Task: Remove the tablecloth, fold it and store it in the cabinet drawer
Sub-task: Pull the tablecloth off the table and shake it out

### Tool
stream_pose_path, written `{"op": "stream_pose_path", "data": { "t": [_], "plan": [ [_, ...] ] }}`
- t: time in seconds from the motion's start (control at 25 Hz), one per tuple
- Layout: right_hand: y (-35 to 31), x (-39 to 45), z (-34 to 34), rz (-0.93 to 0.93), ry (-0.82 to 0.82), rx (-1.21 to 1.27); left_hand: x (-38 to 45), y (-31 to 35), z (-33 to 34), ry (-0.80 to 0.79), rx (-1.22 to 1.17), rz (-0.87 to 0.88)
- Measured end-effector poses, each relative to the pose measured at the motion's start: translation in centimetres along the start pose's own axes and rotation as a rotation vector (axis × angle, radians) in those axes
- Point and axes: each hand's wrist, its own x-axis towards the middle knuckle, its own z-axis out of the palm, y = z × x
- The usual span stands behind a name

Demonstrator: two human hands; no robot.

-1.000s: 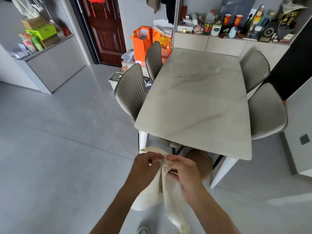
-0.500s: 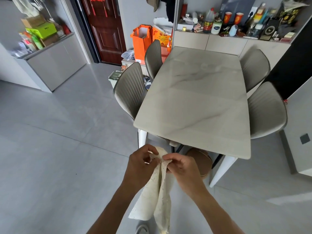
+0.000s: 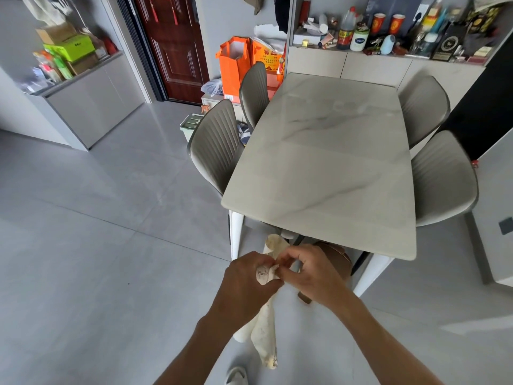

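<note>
The cream lace tablecloth (image 3: 265, 333) hangs bunched in a narrow strip in front of me, below the near edge of the bare marble table (image 3: 327, 168). My left hand (image 3: 244, 284) grips its top from the left. My right hand (image 3: 312, 273) pinches the same upper edge from the right, fingertips touching the cloth between the hands. A short end of the cloth sticks up above my hands. A grey sideboard cabinet (image 3: 88, 101) stands far left; no drawer shows.
Two grey chairs (image 3: 216, 148) stand on the table's left side and two (image 3: 441, 179) on its right. A brown stool (image 3: 337, 257) sits under the near end. Orange bags (image 3: 234, 65) and a dark red door (image 3: 172, 45) are behind. A cluttered shelf (image 3: 388, 37) lines the back wall. My slipper (image 3: 236, 376) shows below.
My hands have drawn closer together and the hanging cloth has gathered from a wide drape into a narrower strip. The view has shifted slightly left.
</note>
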Motion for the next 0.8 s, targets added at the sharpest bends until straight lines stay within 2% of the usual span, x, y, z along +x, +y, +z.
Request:
{"op": "stream_pose_path", "data": {
  "t": [0.12, 0.24, 0.28, 0.36, 0.44, 0.6, 0.68, 0.8],
  "plan": [
    [0.4, -0.6, 0.7, 0.031, 0.043, 0.149, 0.1, 0.2, 0.4, 0.086, 0.014, 0.027],
    [1.8, -1.3, -0.8, 0.163, -0.091, 0.422, 0.4, -0.4, -0.3, 0.076, -0.043, 0.084],
    [2.7, -1.7, -1.6, 0.187, -0.165, 0.371, 0.5, -0.5, -0.9, 0.091, -0.076, 0.083],
    [5.3, -2.5, -2.8, 0.202, -0.315, 0.007, 0.9, -0.6, -2.2, 0.127, -0.146, 0.090],
    [7.9, -3.5, -3.7, 0.212, -0.370, -0.375, 1.5, -0.4, -3.6, 0.165, -0.198, 0.132],
    [11.0, -4.3, -4.5, 0.173, -0.258, -0.588, 2.8, -0.1, -5.9, 0.179, -0.318, 0.167],
    [11.8, -4.2, -4.9, 0.120, -0.198, -0.683, 3.1, -0.1, -6.4, 0.165, -0.288, 0.185],
    [12.4, -3.6, -5.8, 0.168, -0.166, -0.824, 3.9, -0.6, -7.0, 0.167, -0.195, 0.201]
  ]
}}
